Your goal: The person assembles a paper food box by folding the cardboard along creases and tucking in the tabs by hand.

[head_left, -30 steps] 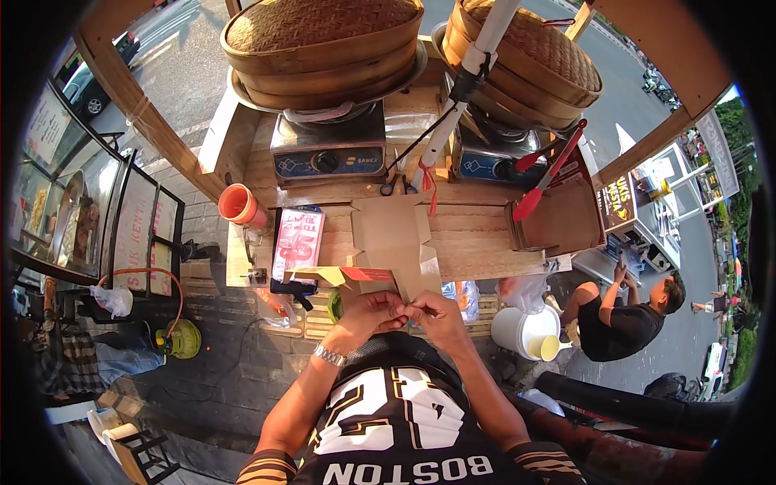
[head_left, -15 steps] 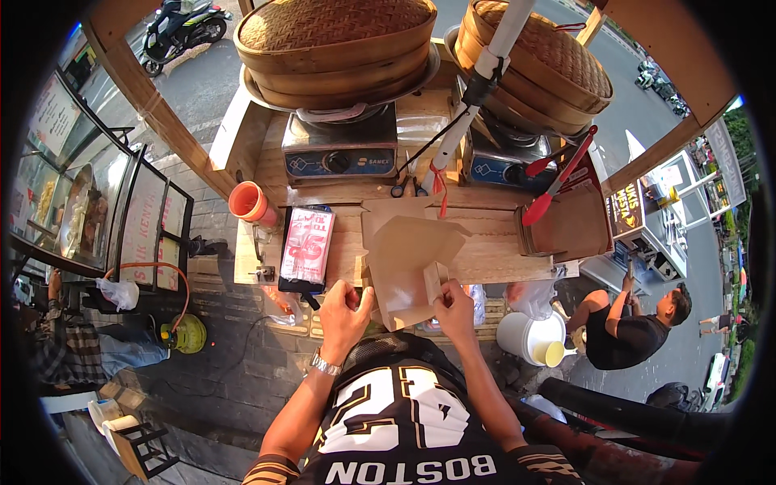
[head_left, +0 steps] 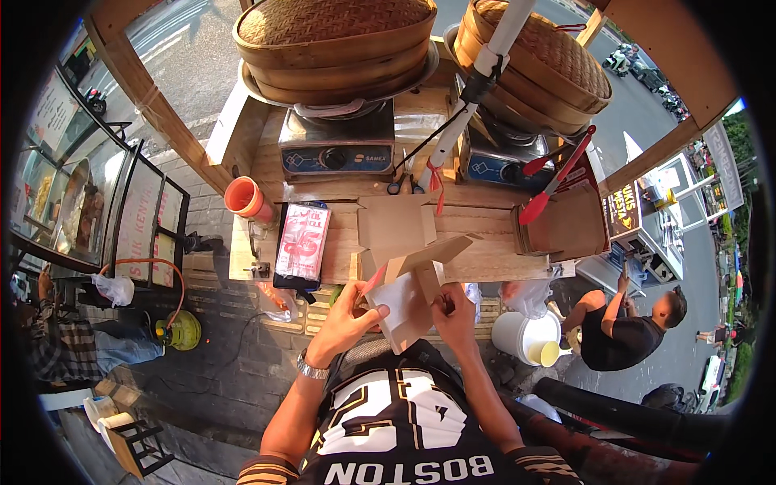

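A brown cardboard food box (head_left: 412,303), partly folded up, is held at the near edge of the wooden cart top. Its lid flap (head_left: 396,222) lies back over the boards, and its pale inner face shows. My left hand (head_left: 347,323) grips the left side, thumb inside the box and fingers outside. At the right side wall, my right hand (head_left: 454,314) pinches a folded corner; its fingertips are partly hidden. Left of the box lies a pack of white and red plastic bags (head_left: 302,246). An orange cup (head_left: 249,200) stands beyond that pack.
Two woven bamboo steamers (head_left: 335,52) (head_left: 541,69) sit on gas stoves (head_left: 336,153) at the back. A white pole (head_left: 469,121) rises between them. Red tongs (head_left: 558,178) rest by stacked cardboard boxes (head_left: 562,222) on the right. A person in black sits beyond a white bucket (head_left: 525,335).
The box's side walls have been folded up, and its near end has tilted down toward me. My left hand has moved right, its thumb now inside the box.
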`<state>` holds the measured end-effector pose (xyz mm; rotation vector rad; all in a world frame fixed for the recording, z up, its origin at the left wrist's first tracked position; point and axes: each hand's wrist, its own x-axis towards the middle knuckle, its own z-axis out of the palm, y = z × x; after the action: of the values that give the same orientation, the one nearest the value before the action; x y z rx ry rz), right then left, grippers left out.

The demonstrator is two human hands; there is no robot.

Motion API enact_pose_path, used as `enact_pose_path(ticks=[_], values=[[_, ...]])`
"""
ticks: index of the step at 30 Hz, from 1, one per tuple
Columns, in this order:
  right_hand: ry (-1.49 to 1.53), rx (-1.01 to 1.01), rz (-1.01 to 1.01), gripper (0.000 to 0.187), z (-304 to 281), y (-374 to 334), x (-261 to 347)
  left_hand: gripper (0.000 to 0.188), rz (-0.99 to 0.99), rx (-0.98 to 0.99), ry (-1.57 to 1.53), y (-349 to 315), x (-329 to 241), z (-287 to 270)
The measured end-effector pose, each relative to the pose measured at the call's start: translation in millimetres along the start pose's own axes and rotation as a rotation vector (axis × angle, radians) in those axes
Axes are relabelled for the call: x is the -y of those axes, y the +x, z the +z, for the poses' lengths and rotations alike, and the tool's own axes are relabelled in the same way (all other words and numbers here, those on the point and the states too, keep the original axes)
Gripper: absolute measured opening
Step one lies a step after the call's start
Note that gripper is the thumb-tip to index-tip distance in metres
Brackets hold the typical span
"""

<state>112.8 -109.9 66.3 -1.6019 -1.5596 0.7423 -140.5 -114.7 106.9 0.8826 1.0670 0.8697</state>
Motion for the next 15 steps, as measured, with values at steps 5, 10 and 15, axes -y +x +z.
enact_pose_path(ticks=[5, 10, 15], values=[[0.311, -0.004, 0.276, 0.015, -3, 6, 3, 0.03, 0.084, -0.032, -0.345, 8, 11, -2], [-0.224, -0.083, 0.187, 0.02, -12, 1, 32, 0.022, 0.139, -0.133, -0.377, 14, 24, -3], [0.381, 0.162, 0.117, 0.023, -2, -3, 64, 0.022, 0.23, -0.173, -0.176, 16, 29, 3]])
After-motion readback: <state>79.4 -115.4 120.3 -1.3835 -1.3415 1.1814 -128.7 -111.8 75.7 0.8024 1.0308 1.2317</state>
